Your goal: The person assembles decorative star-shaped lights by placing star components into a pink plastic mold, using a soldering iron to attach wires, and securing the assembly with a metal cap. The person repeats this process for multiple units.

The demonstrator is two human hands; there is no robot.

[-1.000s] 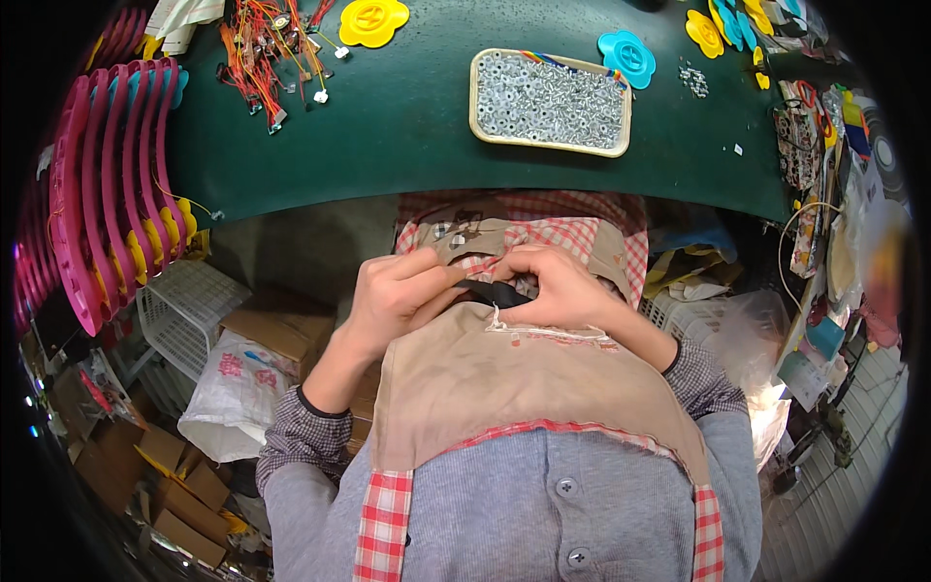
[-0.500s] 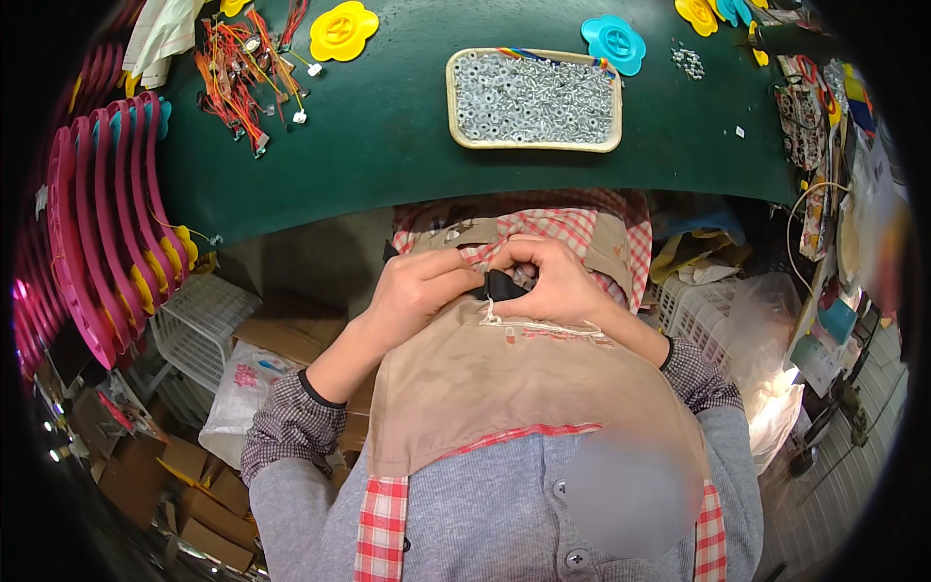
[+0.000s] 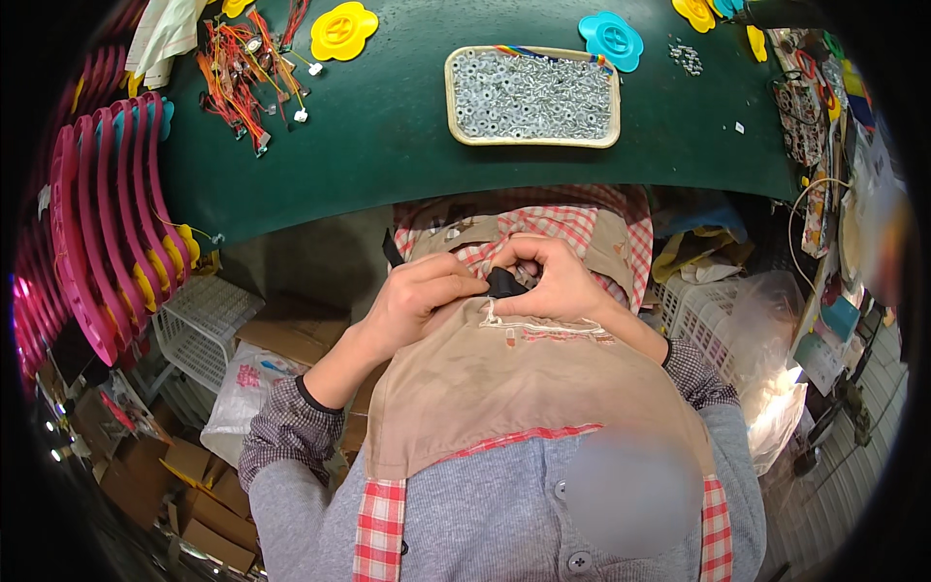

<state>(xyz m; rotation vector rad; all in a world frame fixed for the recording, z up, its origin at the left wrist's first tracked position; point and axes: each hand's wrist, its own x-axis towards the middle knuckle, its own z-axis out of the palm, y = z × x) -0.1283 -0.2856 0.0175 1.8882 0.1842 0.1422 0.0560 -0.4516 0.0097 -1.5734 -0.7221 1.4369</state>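
small black part pinched between both hands over the apron pocket

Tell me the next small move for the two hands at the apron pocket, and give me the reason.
Probably draw the small black part clear of the apron pocket and up toward the green table. Both the left hand and the right hand pinch it right at the pocket's top edge, down in the lap, while the tray of small metal pieces sits on the table ahead.

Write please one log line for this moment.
left hand: pinching small black part | right hand: pinching same part | place: over apron, below green table | tray of metal pieces: untouched
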